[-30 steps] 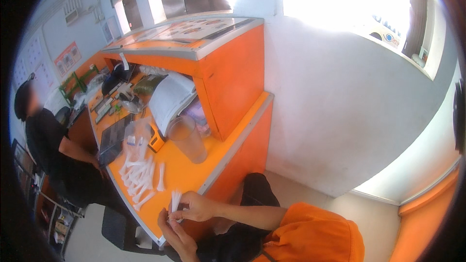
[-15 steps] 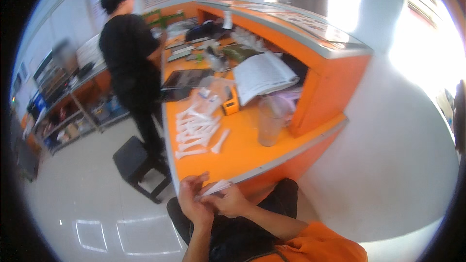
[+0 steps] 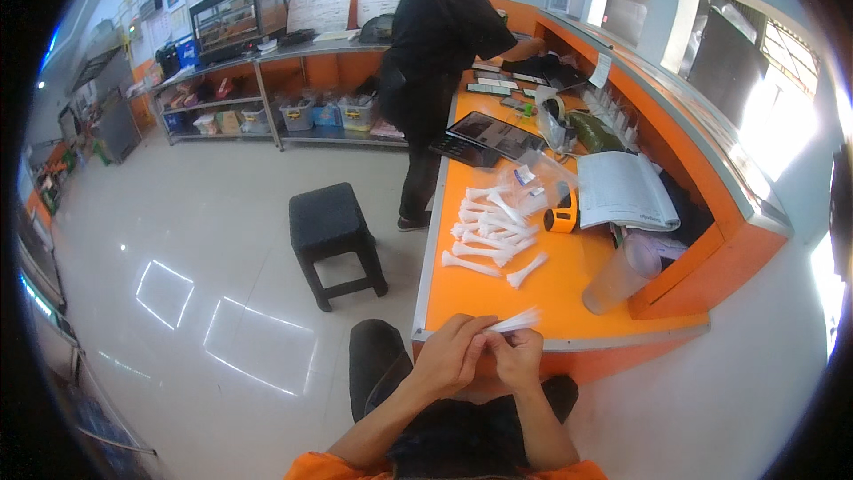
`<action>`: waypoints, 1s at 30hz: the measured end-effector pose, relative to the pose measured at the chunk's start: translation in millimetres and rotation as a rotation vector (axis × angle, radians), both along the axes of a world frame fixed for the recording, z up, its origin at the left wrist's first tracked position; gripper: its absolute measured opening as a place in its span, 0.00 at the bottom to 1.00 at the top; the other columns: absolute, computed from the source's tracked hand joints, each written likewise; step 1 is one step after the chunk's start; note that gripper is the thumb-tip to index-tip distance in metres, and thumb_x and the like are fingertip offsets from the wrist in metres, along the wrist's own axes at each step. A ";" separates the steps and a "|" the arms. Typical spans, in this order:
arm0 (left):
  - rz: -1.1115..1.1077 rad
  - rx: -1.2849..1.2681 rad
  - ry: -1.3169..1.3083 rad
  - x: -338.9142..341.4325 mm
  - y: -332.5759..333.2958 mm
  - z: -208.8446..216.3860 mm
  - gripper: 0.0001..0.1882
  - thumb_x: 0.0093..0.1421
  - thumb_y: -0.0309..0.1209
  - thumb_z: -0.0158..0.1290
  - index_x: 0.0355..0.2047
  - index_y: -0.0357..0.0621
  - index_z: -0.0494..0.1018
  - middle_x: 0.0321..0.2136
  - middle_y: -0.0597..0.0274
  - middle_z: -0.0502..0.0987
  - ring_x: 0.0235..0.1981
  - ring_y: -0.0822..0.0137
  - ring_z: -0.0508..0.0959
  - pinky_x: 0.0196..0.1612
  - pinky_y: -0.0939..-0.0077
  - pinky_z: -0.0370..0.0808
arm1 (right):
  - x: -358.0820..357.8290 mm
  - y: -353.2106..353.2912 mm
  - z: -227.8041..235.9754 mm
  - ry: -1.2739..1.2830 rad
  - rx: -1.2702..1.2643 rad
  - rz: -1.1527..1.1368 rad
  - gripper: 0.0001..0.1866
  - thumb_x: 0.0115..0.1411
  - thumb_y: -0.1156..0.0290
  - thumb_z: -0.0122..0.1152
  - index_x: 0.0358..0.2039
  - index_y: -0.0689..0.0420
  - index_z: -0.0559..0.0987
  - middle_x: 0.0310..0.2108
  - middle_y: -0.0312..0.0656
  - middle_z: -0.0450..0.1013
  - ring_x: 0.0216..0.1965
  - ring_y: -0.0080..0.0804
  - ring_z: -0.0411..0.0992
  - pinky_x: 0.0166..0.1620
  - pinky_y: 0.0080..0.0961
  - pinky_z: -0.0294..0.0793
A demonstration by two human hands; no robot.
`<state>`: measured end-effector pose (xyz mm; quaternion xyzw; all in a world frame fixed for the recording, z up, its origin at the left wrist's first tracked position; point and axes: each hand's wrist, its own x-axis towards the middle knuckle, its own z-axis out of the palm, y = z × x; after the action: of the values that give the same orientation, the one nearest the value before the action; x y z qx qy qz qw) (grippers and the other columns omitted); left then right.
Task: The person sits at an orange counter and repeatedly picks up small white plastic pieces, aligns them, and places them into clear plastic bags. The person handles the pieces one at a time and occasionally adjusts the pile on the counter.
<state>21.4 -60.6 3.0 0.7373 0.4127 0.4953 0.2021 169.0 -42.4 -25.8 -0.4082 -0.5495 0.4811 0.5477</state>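
My left hand (image 3: 450, 354) and my right hand (image 3: 518, 359) meet at the near edge of the orange counter (image 3: 462, 302). Between them they pinch a bundle of thin white strips (image 3: 517, 321), its fanned end pointing away to the right. The fingers of both hands are closed and cover the middle of the bundle. Just beyond, a pile of similar white bundles (image 3: 493, 227) lies on the counter, each narrow at the middle and flared at the ends. One loose bundle (image 3: 528, 270) rests nearest my hands.
Right of the pile stand a clear plastic cup (image 3: 622, 280) and an orange-and-black device (image 3: 561, 214), near folded papers (image 3: 622, 191). A clear bag (image 3: 542, 176) and a tablet (image 3: 496, 134) lie farther back. A co-worker (image 3: 440, 53) in black leans at the counter; a black stool (image 3: 330, 222) stands left.
The view has swung left, so the counter appears farther right. My hands have turned the bundle, and both now pinch it at the counter's edge. The co-worker leans farther over the counter.
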 end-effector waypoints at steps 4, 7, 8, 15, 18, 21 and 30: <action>-0.057 -0.115 -0.146 1.3 4.3 -5.9 0.15 0.68 0.29 0.41 0.50 0.36 0.70 0.39 0.44 0.74 0.40 0.50 0.76 0.45 0.67 0.72 | 1.1 3.9 5.3 -0.040 0.015 -0.016 0.10 0.59 0.71 0.65 0.37 0.65 0.81 0.34 0.39 0.79 0.35 0.24 0.75 0.41 0.22 0.74; -0.072 -0.176 -0.278 7.6 7.6 -4.9 0.16 0.69 0.30 0.39 0.50 0.36 0.70 0.40 0.45 0.76 0.40 0.51 0.77 0.46 0.68 0.72 | 10.4 12.0 1.6 -0.038 0.054 0.097 0.10 0.59 0.71 0.65 0.37 0.65 0.81 0.34 0.39 0.79 0.37 0.24 0.75 0.42 0.23 0.74; -0.071 -0.228 -0.278 7.4 7.8 -0.2 0.16 0.69 0.30 0.39 0.50 0.36 0.70 0.40 0.45 0.76 0.41 0.52 0.77 0.47 0.68 0.72 | 14.9 12.5 6.1 -0.076 0.046 0.121 0.10 0.59 0.71 0.65 0.38 0.64 0.80 0.35 0.39 0.79 0.37 0.24 0.75 0.42 0.24 0.74; -0.041 -0.237 -0.129 6.2 38.8 6.8 0.14 0.67 0.28 0.40 0.47 0.36 0.73 0.41 0.47 0.78 0.43 0.52 0.78 0.49 0.67 0.72 | 47.8 32.3 19.4 0.086 0.017 0.096 0.12 0.59 0.72 0.64 0.44 0.58 0.78 0.37 0.37 0.77 0.36 0.24 0.74 0.39 0.24 0.74; -0.011 -0.336 -0.120 1.9 41.9 3.1 0.14 0.67 0.29 0.41 0.45 0.38 0.74 0.31 0.58 0.74 0.31 0.67 0.72 0.37 0.75 0.69 | 50.0 31.5 13.7 0.065 -0.035 0.124 0.11 0.60 0.72 0.63 0.43 0.58 0.78 0.36 0.37 0.77 0.35 0.24 0.74 0.37 0.25 0.74; 0.035 -0.392 -0.065 8.7 47.2 6.3 0.14 0.66 0.29 0.42 0.45 0.39 0.74 0.27 0.63 0.73 0.27 0.73 0.71 0.32 0.79 0.68 | 45.3 30.2 18.3 -0.141 0.062 0.100 0.10 0.61 0.68 0.61 0.40 0.59 0.78 0.34 0.41 0.78 0.33 0.28 0.75 0.35 0.27 0.73; 0.156 -0.372 -0.184 40.9 58.1 4.9 0.14 0.60 0.23 0.41 0.43 0.37 0.73 0.31 0.62 0.73 0.30 0.72 0.73 0.32 0.82 0.70 | 30.8 34.1 2.9 -0.447 0.373 -0.124 0.13 0.63 0.64 0.58 0.32 0.63 0.78 0.30 0.52 0.76 0.32 0.48 0.76 0.35 0.35 0.74</action>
<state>62.3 -2.5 7.9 0.6047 0.5325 0.4902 0.3324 199.8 -8.4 -22.9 -0.4290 -0.7095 0.2354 0.5071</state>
